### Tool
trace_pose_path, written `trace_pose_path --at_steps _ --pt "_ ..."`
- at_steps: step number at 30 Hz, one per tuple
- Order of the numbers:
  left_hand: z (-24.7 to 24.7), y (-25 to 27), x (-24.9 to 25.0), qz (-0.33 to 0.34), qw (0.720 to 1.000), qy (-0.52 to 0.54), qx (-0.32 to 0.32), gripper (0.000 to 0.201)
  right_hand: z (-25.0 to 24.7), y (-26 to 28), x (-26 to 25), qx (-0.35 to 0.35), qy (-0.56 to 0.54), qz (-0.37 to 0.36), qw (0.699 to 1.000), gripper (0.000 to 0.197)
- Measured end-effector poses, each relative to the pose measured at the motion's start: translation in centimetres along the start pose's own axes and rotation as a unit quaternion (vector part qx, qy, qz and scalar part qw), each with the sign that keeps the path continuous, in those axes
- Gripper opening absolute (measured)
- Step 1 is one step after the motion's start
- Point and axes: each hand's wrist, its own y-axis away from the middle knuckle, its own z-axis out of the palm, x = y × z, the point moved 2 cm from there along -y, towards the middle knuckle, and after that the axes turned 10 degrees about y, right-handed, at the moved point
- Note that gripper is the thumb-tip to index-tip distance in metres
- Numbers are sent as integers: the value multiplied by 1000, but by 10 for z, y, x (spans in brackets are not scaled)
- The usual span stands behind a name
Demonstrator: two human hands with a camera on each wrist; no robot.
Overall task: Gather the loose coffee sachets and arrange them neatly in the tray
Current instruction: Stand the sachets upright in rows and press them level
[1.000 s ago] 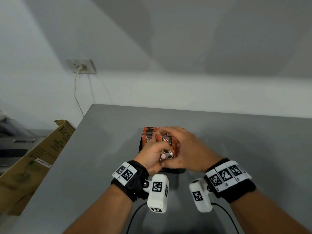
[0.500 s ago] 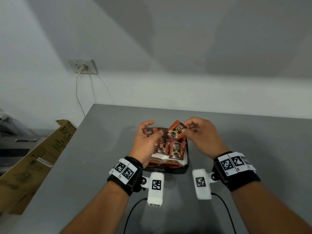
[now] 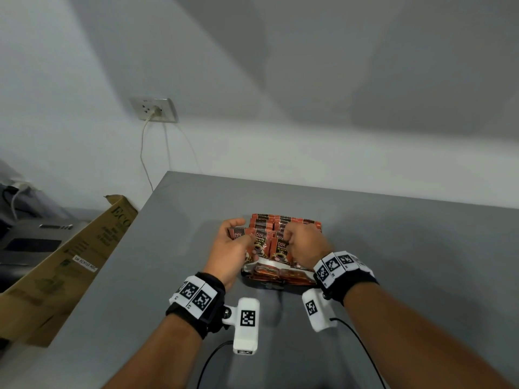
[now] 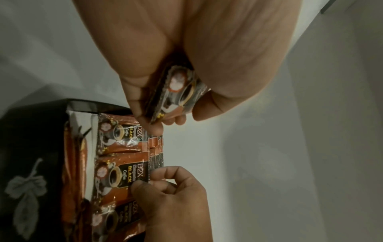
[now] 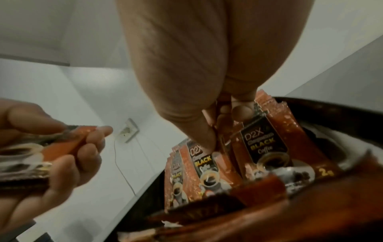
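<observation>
the left hand [image 3: 230, 248] holds spare sachets [image 4: 176, 96] just beside the tray [image 5: 331, 106]. the right hand [image 3: 302, 242] pinches a standing sachet [image 5: 225, 147] inside the tray. better to press it straight against its row before adding more.

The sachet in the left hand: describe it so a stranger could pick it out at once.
On the grey table sits a dark tray packed with orange-and-black coffee sachets. At the tray's left edge, the left hand grips one sachet between thumb and fingers. Unlike its neighbours, which stand in rows in the tray, it is held in the hand.
</observation>
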Motion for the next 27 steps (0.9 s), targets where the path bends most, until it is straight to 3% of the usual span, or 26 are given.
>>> trace_pose_path --at_steps 9,16,19,21,27 --pt "-6 -4 -5 -11 999 -44 -18 47 10 -7 2 38 61 -4 997 25" --pt "-2 -7 -9 -5 994 -91 -59 55 -15 11 -1 126 -70 2 990 16" --pt "10 -5 -9 9 989 -105 -99 58 -32 25 -20 31 -216 -17 976 22" --pt "19 -3 -9 13 988 -102 -118 56 -40 33 -27 -2 -240 -34 970 20" --pt "15 -7 -6 -20 997 -54 -46 35 -62 30 13 77 -146 21 986 16"
